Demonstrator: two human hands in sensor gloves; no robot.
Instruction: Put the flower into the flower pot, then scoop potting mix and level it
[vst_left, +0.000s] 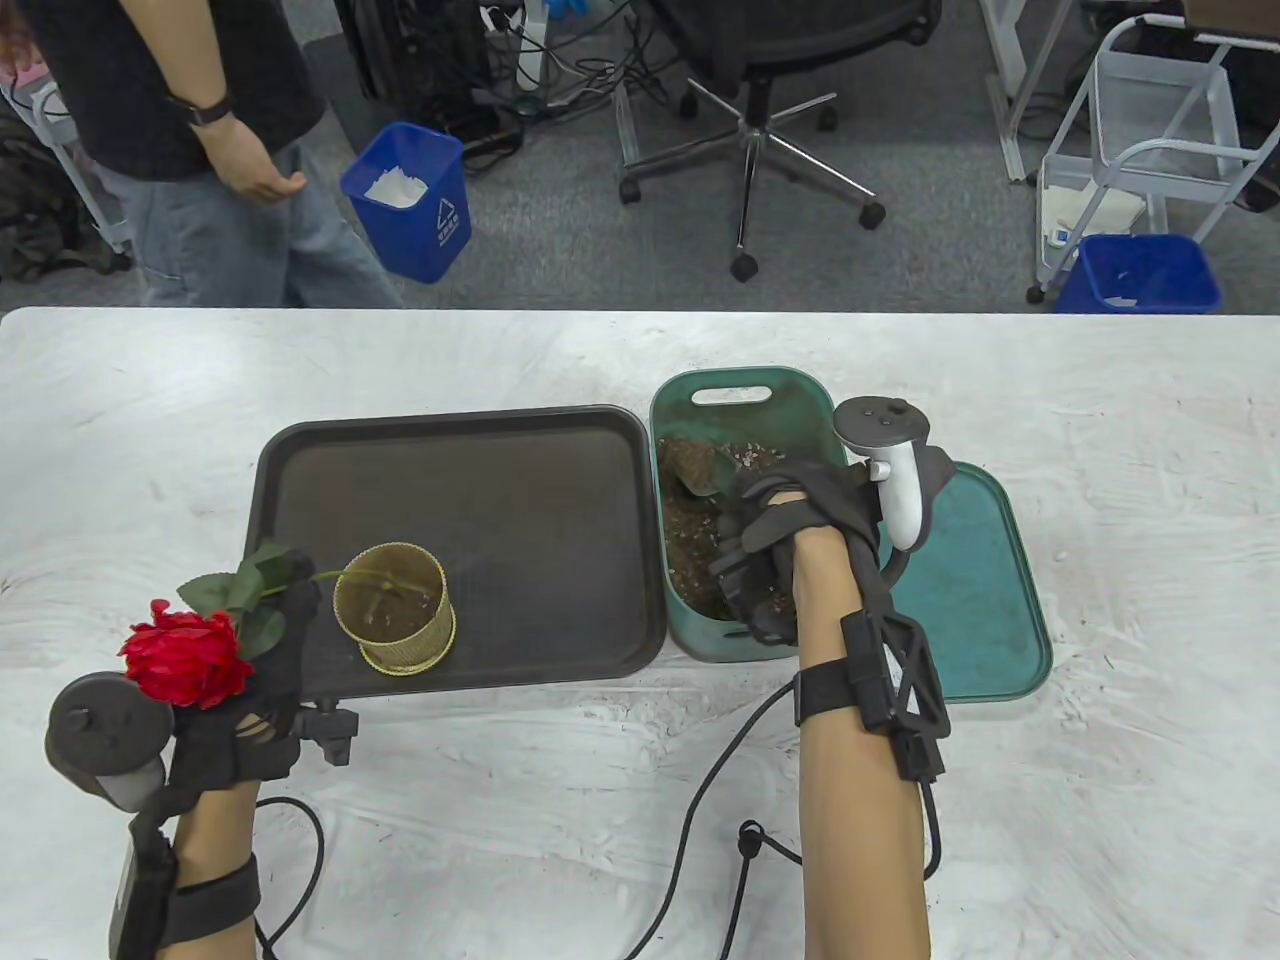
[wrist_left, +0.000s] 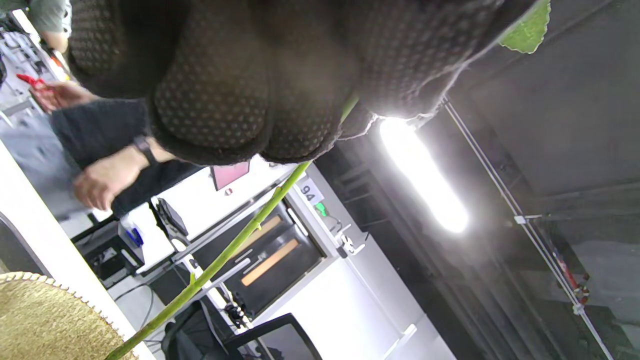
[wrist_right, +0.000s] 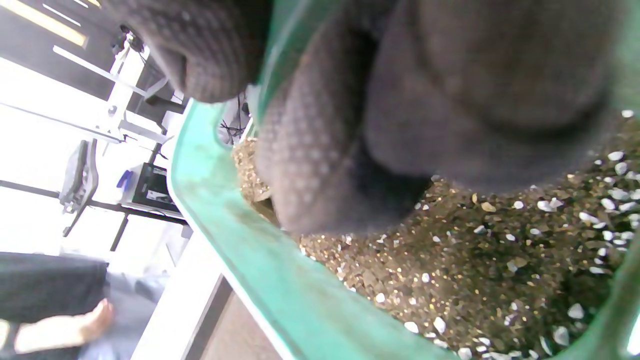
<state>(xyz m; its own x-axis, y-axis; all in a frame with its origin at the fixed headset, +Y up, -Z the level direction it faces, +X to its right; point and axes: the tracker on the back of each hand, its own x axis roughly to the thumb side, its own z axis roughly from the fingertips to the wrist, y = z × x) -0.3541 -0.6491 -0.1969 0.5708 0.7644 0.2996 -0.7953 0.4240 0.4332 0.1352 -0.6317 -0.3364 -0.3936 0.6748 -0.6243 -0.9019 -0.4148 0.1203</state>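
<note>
While the left hand (vst_left: 262, 655) grips it, the flower (vst_left: 188, 655) lies tilted, stem end in the flower pot (vst_left: 395, 620).

In front of you is a white table (vst_left: 560, 800) with a worn, smudged surface. A dark rectangular tray (vst_left: 520, 470) lies on it left of centre. Touching the tray's right edge sits a green tub (vst_left: 680, 400) with soil inside. A flat green lid (vst_left: 985, 600) lies just beside the tub on its right. Black cables (vst_left: 700, 800) trail across the near part of the table, toward your side.
</note>
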